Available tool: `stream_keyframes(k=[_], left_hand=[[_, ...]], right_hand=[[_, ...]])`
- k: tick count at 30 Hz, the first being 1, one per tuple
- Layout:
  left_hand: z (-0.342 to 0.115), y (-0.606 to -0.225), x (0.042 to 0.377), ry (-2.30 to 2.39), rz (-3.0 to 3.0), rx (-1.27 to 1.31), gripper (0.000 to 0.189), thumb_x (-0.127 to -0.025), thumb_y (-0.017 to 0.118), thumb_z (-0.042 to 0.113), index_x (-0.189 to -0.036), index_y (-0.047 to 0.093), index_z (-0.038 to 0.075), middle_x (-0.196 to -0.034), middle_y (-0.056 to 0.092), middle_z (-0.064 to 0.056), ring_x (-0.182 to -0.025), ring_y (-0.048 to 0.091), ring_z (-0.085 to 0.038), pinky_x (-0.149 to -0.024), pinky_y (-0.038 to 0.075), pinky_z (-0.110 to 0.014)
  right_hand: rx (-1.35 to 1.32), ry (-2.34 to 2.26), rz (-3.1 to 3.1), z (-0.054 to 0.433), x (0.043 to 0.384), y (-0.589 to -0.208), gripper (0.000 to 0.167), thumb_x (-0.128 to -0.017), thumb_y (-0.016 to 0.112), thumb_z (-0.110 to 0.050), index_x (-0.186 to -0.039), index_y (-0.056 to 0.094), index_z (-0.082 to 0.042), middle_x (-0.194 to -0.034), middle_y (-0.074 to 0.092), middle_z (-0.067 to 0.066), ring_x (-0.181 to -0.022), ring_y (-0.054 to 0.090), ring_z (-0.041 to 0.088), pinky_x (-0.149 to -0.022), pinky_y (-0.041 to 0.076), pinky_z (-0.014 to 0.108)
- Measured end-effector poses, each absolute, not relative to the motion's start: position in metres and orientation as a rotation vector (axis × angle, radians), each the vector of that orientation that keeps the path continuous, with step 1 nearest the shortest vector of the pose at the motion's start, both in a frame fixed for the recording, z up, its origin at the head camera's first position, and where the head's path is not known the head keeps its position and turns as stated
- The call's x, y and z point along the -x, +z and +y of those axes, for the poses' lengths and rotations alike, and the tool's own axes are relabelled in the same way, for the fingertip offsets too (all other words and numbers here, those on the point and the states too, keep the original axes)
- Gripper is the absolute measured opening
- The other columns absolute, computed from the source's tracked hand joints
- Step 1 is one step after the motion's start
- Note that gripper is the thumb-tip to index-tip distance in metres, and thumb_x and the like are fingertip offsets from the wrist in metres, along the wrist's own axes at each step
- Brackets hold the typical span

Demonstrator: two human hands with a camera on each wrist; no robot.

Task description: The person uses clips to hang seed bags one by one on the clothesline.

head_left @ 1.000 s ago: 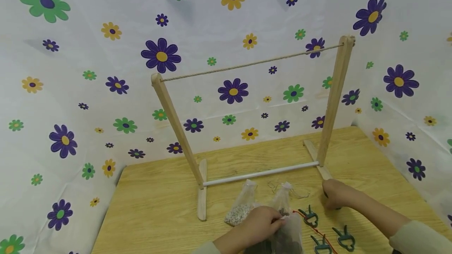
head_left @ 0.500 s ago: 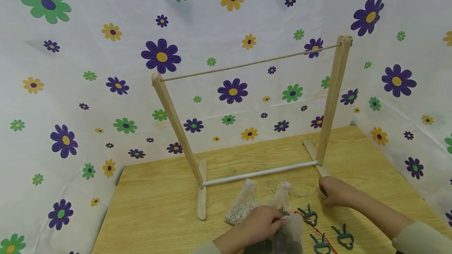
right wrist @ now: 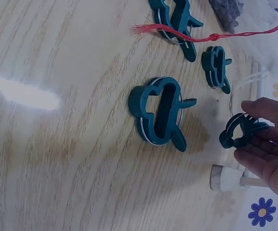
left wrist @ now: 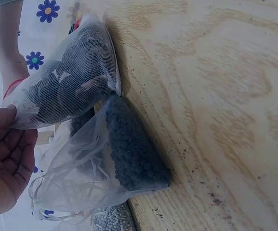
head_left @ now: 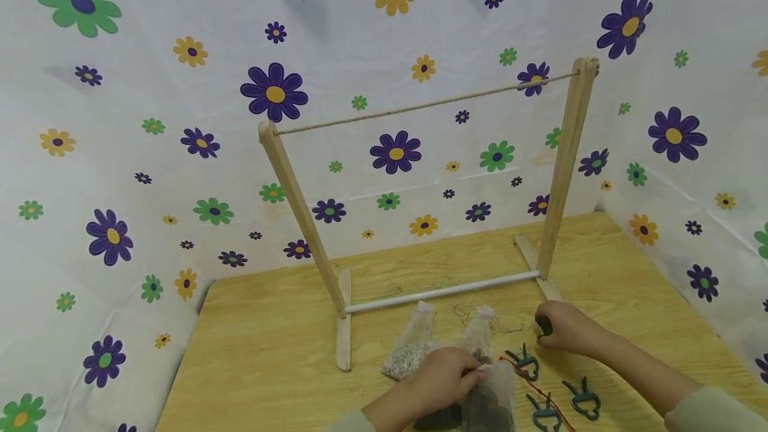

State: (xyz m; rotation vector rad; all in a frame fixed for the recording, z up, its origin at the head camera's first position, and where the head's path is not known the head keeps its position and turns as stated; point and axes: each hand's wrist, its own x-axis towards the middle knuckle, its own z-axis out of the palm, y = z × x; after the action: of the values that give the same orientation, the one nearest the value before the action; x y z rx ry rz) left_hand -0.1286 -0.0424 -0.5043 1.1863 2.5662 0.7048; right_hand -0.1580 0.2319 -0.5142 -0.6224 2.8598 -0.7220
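My left hand (head_left: 441, 382) pinches the top edge of a white mesh bag (left wrist: 71, 72) filled with dark lumps like stones. Beneath and beside it in the left wrist view, a sheer drawstring bag of small black pellets (left wrist: 134, 149) rests on the table, with a bag of pale grey pellets (left wrist: 112, 219) past it. My right hand (head_left: 570, 331) holds a dark green plastic plant clip (right wrist: 246, 129) between thumb and fingers, near the stand's right foot. On the table lie more such clips (right wrist: 166, 113), and a red tasselled cord (right wrist: 235, 35) crosses one of them.
Behind the bags stands a wooden frame (head_left: 561, 185) with a rope (head_left: 423, 109) strung across its top and a white rod (head_left: 444, 292) low down. Another sheer bag (head_left: 477, 332) sits by the rod. A flowered cloth (head_left: 336, 72) surrounds the table (head_left: 258, 352).
My right hand has shifted slightly left and turned, so the clip in it shows more. The left hand keeps its pinch on the mesh bag and has hardly moved.
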Motion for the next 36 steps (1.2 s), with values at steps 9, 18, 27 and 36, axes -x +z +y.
stream_keyframes(k=[9,18,27,36], left_hand=[[-0.040,-0.502,0.129,0.699,2.619,-1.270,0.032,-0.096,0.054,0.029,-0.070,0.067,0.017,-0.057,0.052,0.013,-0.051,0.039,0.006,-0.049,0.031,-0.009],[-0.037,-0.494,0.132,0.667,2.748,-1.444,0.026,-0.095,0.057,0.028,-0.078,0.073,0.016,-0.073,0.068,0.008,-0.063,0.056,0.004,-0.057,0.039,-0.007],[-0.033,-0.476,0.141,0.588,2.763,-1.538,0.024,-0.095,0.057,0.027,-0.083,0.074,0.016,-0.078,0.070,0.007,-0.069,0.061,0.000,-0.063,0.043,-0.008],[-0.031,-0.451,0.151,0.437,2.840,-1.599,0.020,-0.095,0.058,0.024,-0.083,0.072,0.017,-0.074,0.066,0.009,-0.063,0.053,0.001,-0.056,0.037,-0.007]], right_hand=[[0.718,-0.710,2.949,0.232,0.161,-0.496,0.024,-0.075,0.078,-0.015,-0.079,0.055,-0.008,-0.071,0.054,-0.005,-0.065,0.049,0.008,-0.056,0.036,0.026],[0.847,-0.697,3.001,0.231,0.170,-0.469,0.026,-0.078,0.077,-0.017,-0.075,0.051,-0.014,-0.069,0.051,-0.009,-0.065,0.053,0.009,-0.056,0.037,0.025],[0.903,-0.673,3.068,0.226,0.176,-0.443,0.021,-0.077,0.078,-0.019,-0.080,0.058,-0.014,-0.076,0.060,-0.006,-0.069,0.058,0.012,-0.057,0.044,0.029],[1.016,-0.673,3.103,0.222,0.182,-0.414,0.021,-0.074,0.079,-0.017,-0.081,0.059,-0.012,-0.076,0.063,-0.004,-0.073,0.065,0.021,-0.062,0.051,0.036]])
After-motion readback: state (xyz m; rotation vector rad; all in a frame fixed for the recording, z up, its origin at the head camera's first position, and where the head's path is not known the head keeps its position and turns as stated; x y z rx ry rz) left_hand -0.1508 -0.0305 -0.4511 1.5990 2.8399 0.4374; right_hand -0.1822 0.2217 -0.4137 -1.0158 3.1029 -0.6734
